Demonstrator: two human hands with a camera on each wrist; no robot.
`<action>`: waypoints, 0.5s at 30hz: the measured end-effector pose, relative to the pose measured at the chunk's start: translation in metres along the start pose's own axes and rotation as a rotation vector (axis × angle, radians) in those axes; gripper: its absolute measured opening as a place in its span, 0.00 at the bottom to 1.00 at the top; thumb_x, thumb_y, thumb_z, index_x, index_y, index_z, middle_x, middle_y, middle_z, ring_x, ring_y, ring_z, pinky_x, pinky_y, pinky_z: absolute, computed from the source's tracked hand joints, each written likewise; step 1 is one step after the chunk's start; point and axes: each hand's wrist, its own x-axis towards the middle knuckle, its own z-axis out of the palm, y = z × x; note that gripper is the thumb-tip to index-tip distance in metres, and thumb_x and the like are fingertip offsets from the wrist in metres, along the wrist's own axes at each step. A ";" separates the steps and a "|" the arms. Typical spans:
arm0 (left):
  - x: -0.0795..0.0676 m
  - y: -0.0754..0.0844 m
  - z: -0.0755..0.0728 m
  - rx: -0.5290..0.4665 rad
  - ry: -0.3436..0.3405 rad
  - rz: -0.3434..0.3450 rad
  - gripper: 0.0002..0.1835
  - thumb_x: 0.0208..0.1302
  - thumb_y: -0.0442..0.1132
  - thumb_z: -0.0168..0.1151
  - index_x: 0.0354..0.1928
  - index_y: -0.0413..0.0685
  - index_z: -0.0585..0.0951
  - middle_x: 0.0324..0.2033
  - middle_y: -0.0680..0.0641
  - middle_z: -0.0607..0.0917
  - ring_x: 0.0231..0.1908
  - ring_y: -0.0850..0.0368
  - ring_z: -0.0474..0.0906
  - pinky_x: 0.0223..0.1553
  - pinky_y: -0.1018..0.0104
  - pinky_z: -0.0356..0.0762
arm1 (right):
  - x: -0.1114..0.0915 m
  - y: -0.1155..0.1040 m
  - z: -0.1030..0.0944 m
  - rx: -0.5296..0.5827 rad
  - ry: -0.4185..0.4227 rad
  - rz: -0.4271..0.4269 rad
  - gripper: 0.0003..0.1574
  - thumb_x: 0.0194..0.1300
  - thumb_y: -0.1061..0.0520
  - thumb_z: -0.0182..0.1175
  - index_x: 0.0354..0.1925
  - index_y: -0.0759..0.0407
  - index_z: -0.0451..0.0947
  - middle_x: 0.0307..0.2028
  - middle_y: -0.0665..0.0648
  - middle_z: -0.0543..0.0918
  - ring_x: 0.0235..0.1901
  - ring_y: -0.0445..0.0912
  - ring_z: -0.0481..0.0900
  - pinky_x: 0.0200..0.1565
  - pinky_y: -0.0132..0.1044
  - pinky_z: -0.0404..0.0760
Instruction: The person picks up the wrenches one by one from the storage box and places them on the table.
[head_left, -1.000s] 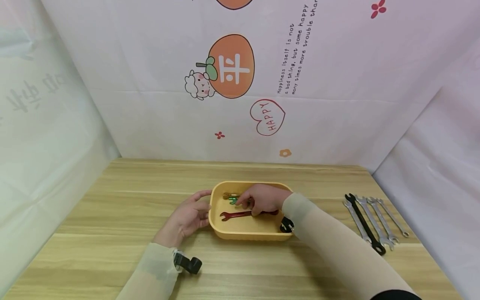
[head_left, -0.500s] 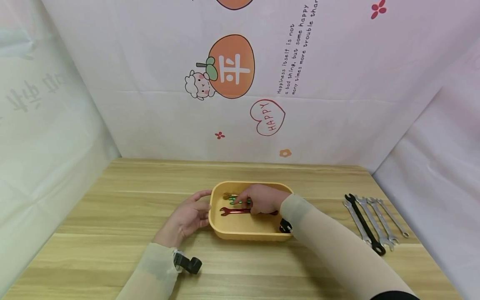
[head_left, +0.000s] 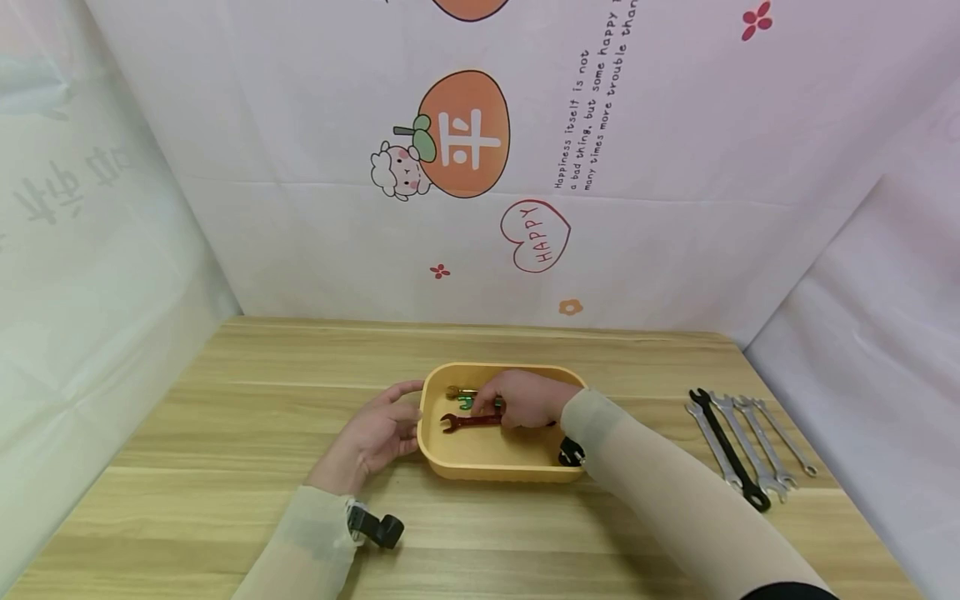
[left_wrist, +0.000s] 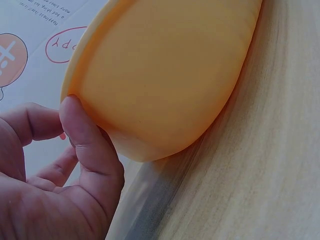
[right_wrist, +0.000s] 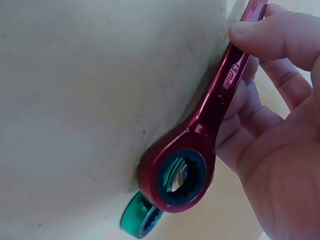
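Note:
In the head view a yellow plastic bin [head_left: 450, 468] stands on the table. My left hand [head_left: 378, 429] rests against its left end, with the thumb [left_wrist: 85, 132] touching the wall by the rim in the left wrist view. Inside the bin, my right hand [head_left: 527, 398] pinches a red ratcheting wrench [head_left: 472, 422] by its shaft between thumb and fingers. The right wrist view shows its ring end [right_wrist: 150, 175] over the ring of a green wrench [right_wrist: 134, 215]. Beyond it lies a gold wrench [head_left: 457, 392], partly hidden by the right hand.
Silver wrenches [head_left: 738, 442] and a black wrench [head_left: 723, 446] lie side by side at the table's right. White printed cloth [head_left: 337, 250] hangs behind and along both sides of the wooden table [head_left: 225, 467].
The red wrench has shifted slightly toward the back of the bin, closer to the green one, with the right hand moving a little. My left hand and the bin stay put.

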 end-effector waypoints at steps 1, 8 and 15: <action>0.000 0.000 0.000 0.000 -0.003 0.000 0.31 0.57 0.28 0.53 0.64 0.51 0.65 0.36 0.38 0.76 0.28 0.53 0.74 0.30 0.64 0.74 | 0.000 0.000 0.000 0.009 0.001 -0.005 0.33 0.44 0.73 0.61 0.45 0.44 0.82 0.34 0.46 0.79 0.35 0.42 0.73 0.35 0.32 0.74; 0.000 0.000 0.000 -0.004 -0.005 -0.005 0.31 0.57 0.27 0.53 0.64 0.50 0.65 0.32 0.41 0.76 0.26 0.54 0.73 0.28 0.65 0.74 | -0.001 0.000 -0.001 0.024 0.006 -0.016 0.35 0.42 0.76 0.59 0.45 0.44 0.82 0.33 0.48 0.79 0.34 0.43 0.74 0.33 0.32 0.73; 0.000 0.000 0.000 -0.010 -0.021 0.000 0.31 0.58 0.27 0.52 0.65 0.49 0.64 0.31 0.42 0.76 0.25 0.55 0.73 0.27 0.66 0.74 | -0.005 0.005 -0.006 0.066 0.027 0.016 0.38 0.43 0.76 0.56 0.46 0.41 0.80 0.31 0.45 0.77 0.31 0.40 0.72 0.31 0.32 0.74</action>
